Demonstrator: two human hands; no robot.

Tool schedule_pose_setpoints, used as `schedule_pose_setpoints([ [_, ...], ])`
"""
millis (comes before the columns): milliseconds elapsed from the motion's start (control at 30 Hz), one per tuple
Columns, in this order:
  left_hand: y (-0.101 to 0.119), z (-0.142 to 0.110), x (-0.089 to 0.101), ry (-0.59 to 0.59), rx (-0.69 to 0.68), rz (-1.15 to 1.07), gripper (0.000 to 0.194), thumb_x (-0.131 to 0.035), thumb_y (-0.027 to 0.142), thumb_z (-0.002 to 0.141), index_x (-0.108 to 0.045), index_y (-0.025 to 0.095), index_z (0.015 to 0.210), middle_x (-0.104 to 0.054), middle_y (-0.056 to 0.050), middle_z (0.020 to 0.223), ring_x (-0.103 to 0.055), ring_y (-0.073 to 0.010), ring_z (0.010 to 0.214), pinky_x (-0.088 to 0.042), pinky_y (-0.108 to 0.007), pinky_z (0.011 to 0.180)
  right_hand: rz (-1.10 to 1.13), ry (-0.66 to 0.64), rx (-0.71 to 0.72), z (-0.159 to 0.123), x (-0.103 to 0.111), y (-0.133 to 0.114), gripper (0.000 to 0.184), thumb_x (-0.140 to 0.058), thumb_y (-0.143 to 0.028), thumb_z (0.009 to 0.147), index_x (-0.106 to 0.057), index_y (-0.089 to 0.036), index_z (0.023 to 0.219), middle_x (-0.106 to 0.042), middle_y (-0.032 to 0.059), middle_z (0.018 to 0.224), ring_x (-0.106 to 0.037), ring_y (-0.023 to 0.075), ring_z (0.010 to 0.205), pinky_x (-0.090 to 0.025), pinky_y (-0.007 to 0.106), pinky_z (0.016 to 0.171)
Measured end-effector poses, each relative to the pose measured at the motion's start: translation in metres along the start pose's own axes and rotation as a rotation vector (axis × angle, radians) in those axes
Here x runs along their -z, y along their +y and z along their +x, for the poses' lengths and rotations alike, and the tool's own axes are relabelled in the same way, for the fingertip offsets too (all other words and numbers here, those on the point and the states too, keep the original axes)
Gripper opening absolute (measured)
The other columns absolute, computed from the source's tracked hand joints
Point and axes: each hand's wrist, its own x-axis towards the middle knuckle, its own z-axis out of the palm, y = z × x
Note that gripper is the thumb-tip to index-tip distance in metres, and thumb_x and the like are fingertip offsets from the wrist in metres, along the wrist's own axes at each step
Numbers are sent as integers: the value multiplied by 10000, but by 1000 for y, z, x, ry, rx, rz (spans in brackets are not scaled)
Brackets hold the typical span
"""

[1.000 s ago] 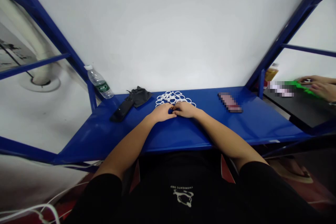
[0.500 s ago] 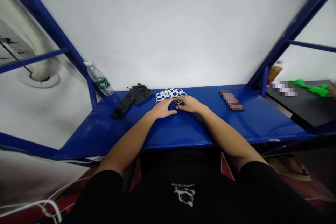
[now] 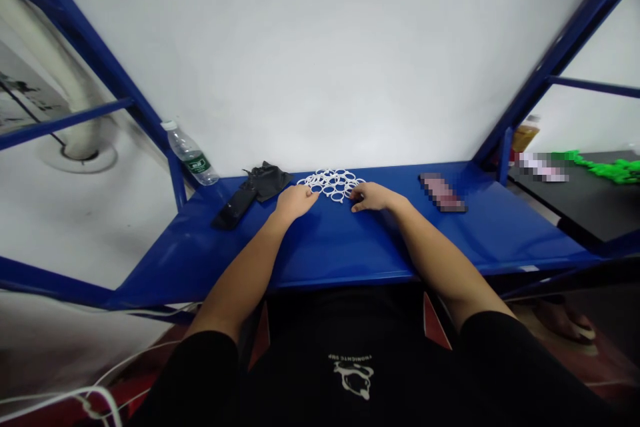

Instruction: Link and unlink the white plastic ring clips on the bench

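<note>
A flat cluster of linked white rings (image 3: pixel 336 181) lies on the blue tabletop near the wall. At its left edge is my left hand (image 3: pixel 296 200), thumb and fingers pressed together on the rings; the exact grip is partly hidden. My right hand (image 3: pixel 375 197) is at the right edge of the cluster. Its fingers are bent and reach the outer rings, while the thumb stays apart with a gap below them.
Left on the blue table (image 3: pixel 345 250) are a black phone (image 3: pixel 235 208), a black pouch (image 3: pixel 270 180) and a leaning water bottle (image 3: pixel 193 157). A pixelated phone-like object (image 3: pixel 443 192) lies right. Blue posts flank the table; green linked pieces (image 3: pixel 613 170) rest on a black neighbouring surface.
My hands have moved apart, the left going left and the right going slightly right. More of the white rings shows between them, and the cluster looks wider.
</note>
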Motion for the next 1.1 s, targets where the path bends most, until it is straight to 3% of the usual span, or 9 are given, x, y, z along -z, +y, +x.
schedule_pose_setpoints([
  [133, -8, 3, -5, -126, 18, 31, 411, -732, 577, 991, -706, 226, 778, -771, -85, 882, -711, -277, 860, -448, -339, 718, 80, 74, 71, 2, -4, 1, 424, -932, -323, 829, -835, -227, 1230, -845, 76, 1225, -783, 251, 1096, -575, 322, 931],
  [333, -5, 4, -16, -71, -75, -46, 306, -764, 532, 987, -762, 233, 926, -793, -74, 969, -727, -278, 944, -503, -362, 831, -38, 195, -103, 1, 4, 17, 407, -860, -396, 919, -816, -234, 1290, -851, 74, 1102, -775, 251, 976, -555, 333, 850],
  [567, -7, 7, -25, -27, -191, -95, 344, -781, 538, 977, -829, 230, 1124, -801, -109, 1143, -738, -314, 1090, -562, -438, 1001, -113, 264, -208, 4, 4, 37, 438, -790, -405, 973, -779, -205, 1363, -816, 123, 1274, -762, 286, 1135, -571, 351, 936],
  [800, -8, 7, -29, -36, -307, -79, 380, -755, 528, 1003, -808, 228, 1230, -747, -132, 1351, -672, -361, 1319, -527, -515, 1168, -168, 225, -209, 6, 2, 44, 401, -727, -267, 988, -781, -231, 1384, -763, 140, 1397, -733, 294, 1241, -564, 367, 1051],
  [967, -5, 4, -27, -76, -351, -84, 391, -746, 502, 1015, -791, 231, 1293, -721, -124, 1424, -657, -353, 1363, -503, -520, 1215, -168, 222, -267, 6, 4, 47, 417, -742, -293, 978, -777, -237, 1389, -778, 129, 1369, -740, 293, 1211, -567, 360, 1008],
  [1100, -4, 3, -31, -79, -385, -114, 398, -741, 485, 1022, -779, 228, 1324, -712, -130, 1450, -639, -353, 1389, -486, -528, 1235, -133, 178, -265, 6, 2, 44, 371, -776, -357, 963, -808, -238, 1313, -833, 103, 1226, -763, 271, 1081, -569, 329, 901],
])
